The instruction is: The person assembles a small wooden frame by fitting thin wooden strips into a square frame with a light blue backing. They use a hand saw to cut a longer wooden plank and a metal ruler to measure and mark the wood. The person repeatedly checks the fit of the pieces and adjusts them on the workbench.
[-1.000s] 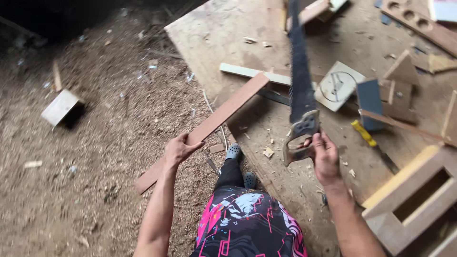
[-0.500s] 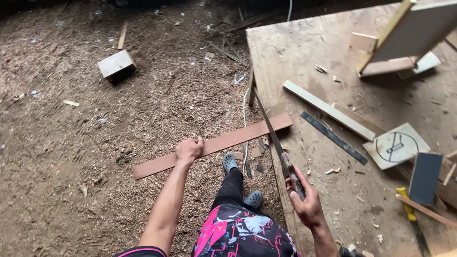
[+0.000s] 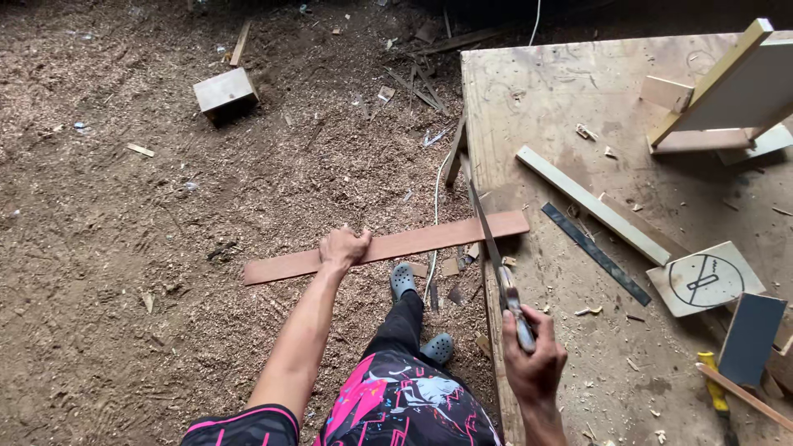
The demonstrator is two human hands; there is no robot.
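My left hand (image 3: 343, 248) grips a long reddish-brown wooden board (image 3: 429, 240) that reaches from over the sawdust floor onto the left edge of a plywood worktable (image 3: 578, 347). My right hand (image 3: 535, 357) is closed around the handle of a hand saw (image 3: 489, 235). The saw blade runs away from me along the table's edge and meets the board near its right end. My legs in dark trousers and grey clogs (image 3: 402, 280) stand below the board.
On the table lie a pale wood strip (image 3: 591, 203), a dark metal ruler (image 3: 595, 253), a square panel with a round drawing (image 3: 704, 277), a grey block (image 3: 750, 339), a yellow-handled tool (image 3: 715, 398) and a wooden frame (image 3: 727, 91). A wood block (image 3: 225, 91) and scraps sit on the sawdust floor.
The view has swung left and the saw has come down from upright on the table to lie across the board at the table's edge. The board now lies more level.
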